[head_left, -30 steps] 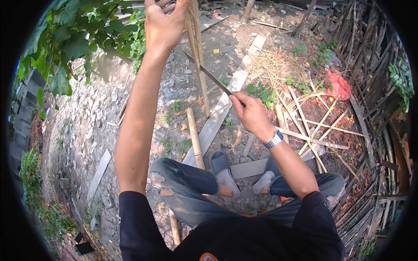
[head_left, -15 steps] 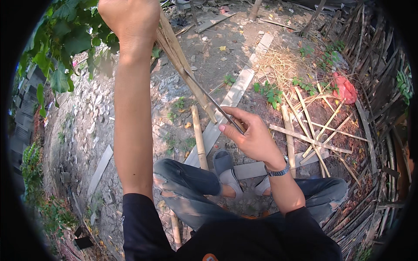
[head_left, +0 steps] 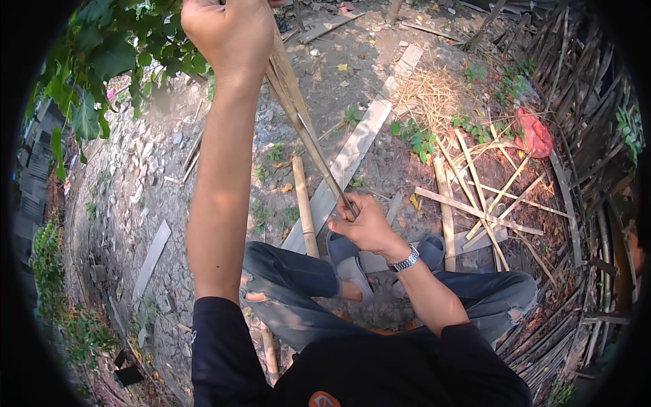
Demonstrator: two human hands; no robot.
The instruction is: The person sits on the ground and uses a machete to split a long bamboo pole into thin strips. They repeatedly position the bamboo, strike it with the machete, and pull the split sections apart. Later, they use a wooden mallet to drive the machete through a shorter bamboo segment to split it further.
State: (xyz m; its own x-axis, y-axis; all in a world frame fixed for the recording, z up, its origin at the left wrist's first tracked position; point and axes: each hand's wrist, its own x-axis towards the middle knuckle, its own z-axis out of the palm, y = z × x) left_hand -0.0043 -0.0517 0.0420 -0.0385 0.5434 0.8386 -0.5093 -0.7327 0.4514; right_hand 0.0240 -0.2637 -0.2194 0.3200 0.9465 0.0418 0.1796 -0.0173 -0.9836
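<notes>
At the top edge my left hand is closed round the upper end of a split bamboo piece, its fingers partly cut off by the frame. The bamboo slants down toward my right hand, fanning into more than one strip near the top. That right hand is closed on a slim, dark-bladed knife, whose blade points up and left and lies along the bamboo. A bright glint shows near its tip. The lower bamboo end is close to my right fingers; whether they touch it I cannot tell.
Below lie a long board and a bamboo pole beside my left knee. Crossed bamboo strips, straw shavings and a red plastic bag are to the right. Leaves hang upper left; stacked sticks line the right side.
My left hand has shifted right and slightly down with the bamboo. My right hand has moved left and down, bringing the knife closer in line with the bamboo. My right slipper shows more.
</notes>
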